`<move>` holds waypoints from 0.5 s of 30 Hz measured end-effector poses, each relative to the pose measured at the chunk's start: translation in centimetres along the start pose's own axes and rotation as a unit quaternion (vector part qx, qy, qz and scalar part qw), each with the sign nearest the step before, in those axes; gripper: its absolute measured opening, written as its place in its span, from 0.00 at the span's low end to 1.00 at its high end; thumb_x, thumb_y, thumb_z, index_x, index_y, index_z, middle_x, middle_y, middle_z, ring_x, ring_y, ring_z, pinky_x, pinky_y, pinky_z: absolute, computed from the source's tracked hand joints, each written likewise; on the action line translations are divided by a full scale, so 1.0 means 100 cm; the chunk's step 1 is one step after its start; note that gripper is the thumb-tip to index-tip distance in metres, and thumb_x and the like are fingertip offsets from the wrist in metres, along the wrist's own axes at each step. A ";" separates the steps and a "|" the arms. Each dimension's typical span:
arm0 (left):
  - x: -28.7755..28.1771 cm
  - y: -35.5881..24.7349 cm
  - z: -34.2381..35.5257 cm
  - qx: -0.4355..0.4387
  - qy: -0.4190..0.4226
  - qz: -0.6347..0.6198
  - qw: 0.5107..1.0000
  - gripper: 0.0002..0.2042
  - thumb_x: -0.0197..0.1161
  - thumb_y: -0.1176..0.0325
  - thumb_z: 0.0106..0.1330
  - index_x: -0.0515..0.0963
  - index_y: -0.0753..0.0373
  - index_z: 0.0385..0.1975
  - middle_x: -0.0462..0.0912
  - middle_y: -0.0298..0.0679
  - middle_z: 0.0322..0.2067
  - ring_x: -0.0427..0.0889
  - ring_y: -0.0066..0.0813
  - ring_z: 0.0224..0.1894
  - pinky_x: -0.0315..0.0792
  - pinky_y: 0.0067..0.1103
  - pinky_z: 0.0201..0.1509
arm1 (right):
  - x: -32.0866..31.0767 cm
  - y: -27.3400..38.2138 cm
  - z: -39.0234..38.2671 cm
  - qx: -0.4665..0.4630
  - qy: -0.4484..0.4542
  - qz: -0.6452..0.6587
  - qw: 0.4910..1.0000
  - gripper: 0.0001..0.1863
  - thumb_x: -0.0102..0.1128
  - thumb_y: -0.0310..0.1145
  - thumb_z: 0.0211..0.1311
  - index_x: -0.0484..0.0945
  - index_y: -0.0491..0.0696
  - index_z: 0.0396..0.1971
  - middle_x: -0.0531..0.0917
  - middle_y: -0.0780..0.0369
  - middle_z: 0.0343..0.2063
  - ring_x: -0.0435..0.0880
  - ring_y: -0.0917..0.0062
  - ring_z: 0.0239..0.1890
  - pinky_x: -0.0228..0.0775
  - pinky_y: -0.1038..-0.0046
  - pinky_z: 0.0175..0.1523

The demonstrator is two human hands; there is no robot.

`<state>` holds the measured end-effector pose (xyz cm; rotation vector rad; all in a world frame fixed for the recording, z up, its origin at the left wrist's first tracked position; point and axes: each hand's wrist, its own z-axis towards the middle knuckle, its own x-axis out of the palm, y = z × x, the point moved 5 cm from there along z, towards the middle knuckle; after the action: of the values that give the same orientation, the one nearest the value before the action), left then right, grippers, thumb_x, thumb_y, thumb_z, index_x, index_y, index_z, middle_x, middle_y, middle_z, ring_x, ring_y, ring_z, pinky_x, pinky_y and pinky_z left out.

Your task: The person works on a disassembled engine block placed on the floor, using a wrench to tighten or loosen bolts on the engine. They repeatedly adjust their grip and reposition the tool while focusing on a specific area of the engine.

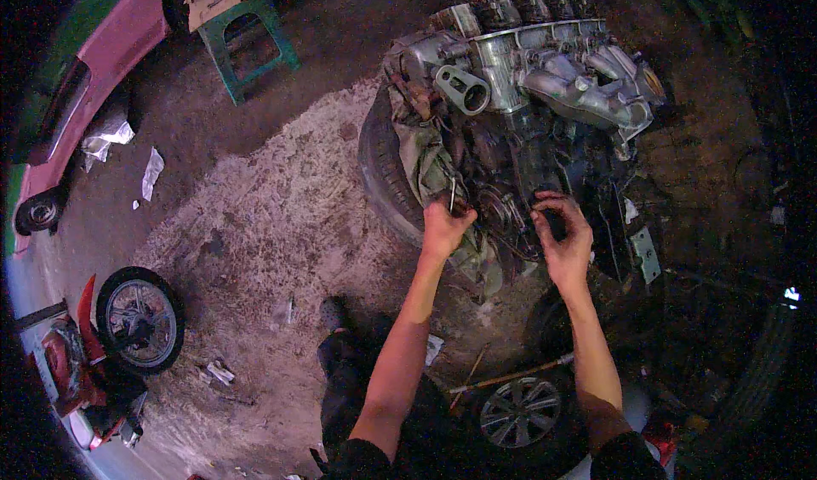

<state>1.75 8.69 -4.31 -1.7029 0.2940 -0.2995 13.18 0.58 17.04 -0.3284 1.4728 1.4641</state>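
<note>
Working low on the near face of the engine, which sits on a tyre with a grey cloth draped between, I should keep the tool square and turn it steadily so it does not slip. My left hand is clenched around a slim metal tool, forearm reaching straight up from the near edge. My right hand curls its fingers onto a dark part beside the pulley, wrist bent; I cannot tell whether it grips.

Dirt floor, tyre, green stool, paper scraps, wheel rim
</note>
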 end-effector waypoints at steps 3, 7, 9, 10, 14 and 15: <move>0.003 0.008 0.003 -0.024 -0.009 -0.040 0.999 0.12 0.75 0.71 0.47 0.79 0.68 0.28 0.83 0.41 0.22 0.82 0.30 0.26 0.75 0.26 0.33 | 0.000 -0.002 0.000 0.005 0.000 0.013 1.000 0.09 0.64 0.21 0.52 0.81 0.46 0.34 0.85 0.60 0.42 0.81 0.68 0.48 0.69 0.69 0.57; 0.003 0.007 0.003 -0.023 -0.003 -0.018 1.000 0.13 0.76 0.71 0.46 0.79 0.68 0.29 0.84 0.43 0.24 0.83 0.30 0.27 0.76 0.27 0.34 | 0.000 -0.001 0.000 -0.004 -0.002 -0.004 1.000 0.08 0.64 0.22 0.53 0.81 0.46 0.34 0.85 0.59 0.42 0.81 0.68 0.49 0.69 0.68 0.57; 0.001 -0.001 0.000 0.005 0.000 0.019 1.000 0.15 0.76 0.72 0.46 0.79 0.69 0.31 0.84 0.44 0.25 0.83 0.31 0.27 0.76 0.28 0.35 | -0.001 0.001 0.000 -0.003 0.002 0.008 1.000 0.08 0.63 0.19 0.53 0.80 0.44 0.34 0.84 0.58 0.42 0.80 0.70 0.49 0.67 0.70 0.57; 0.000 -0.006 -0.002 0.029 0.002 0.024 0.999 0.16 0.75 0.72 0.47 0.78 0.69 0.33 0.84 0.44 0.26 0.83 0.33 0.28 0.76 0.29 0.36 | 0.000 0.002 0.001 -0.004 0.005 0.008 1.000 0.07 0.63 0.18 0.54 0.79 0.43 0.33 0.83 0.58 0.42 0.80 0.70 0.49 0.66 0.71 0.57; 0.000 -0.016 -0.009 0.095 0.029 0.128 0.987 0.21 0.73 0.72 0.50 0.75 0.69 0.43 0.83 0.47 0.31 0.83 0.41 0.31 0.76 0.32 0.39 | -0.003 0.006 0.000 -0.008 0.001 0.002 1.000 0.07 0.63 0.19 0.53 0.79 0.43 0.33 0.84 0.57 0.41 0.81 0.69 0.48 0.67 0.71 0.57; 0.000 -0.018 -0.011 0.112 0.020 0.145 0.983 0.21 0.74 0.72 0.49 0.76 0.68 0.44 0.83 0.47 0.32 0.83 0.43 0.32 0.76 0.32 0.40 | -0.003 0.006 0.000 -0.008 -0.002 0.010 1.000 0.07 0.63 0.19 0.53 0.80 0.43 0.33 0.84 0.57 0.41 0.81 0.68 0.48 0.67 0.70 0.56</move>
<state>1.38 7.97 -2.37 -1.4120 0.5133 -0.1458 12.83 0.63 17.63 -0.3213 1.4661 1.4919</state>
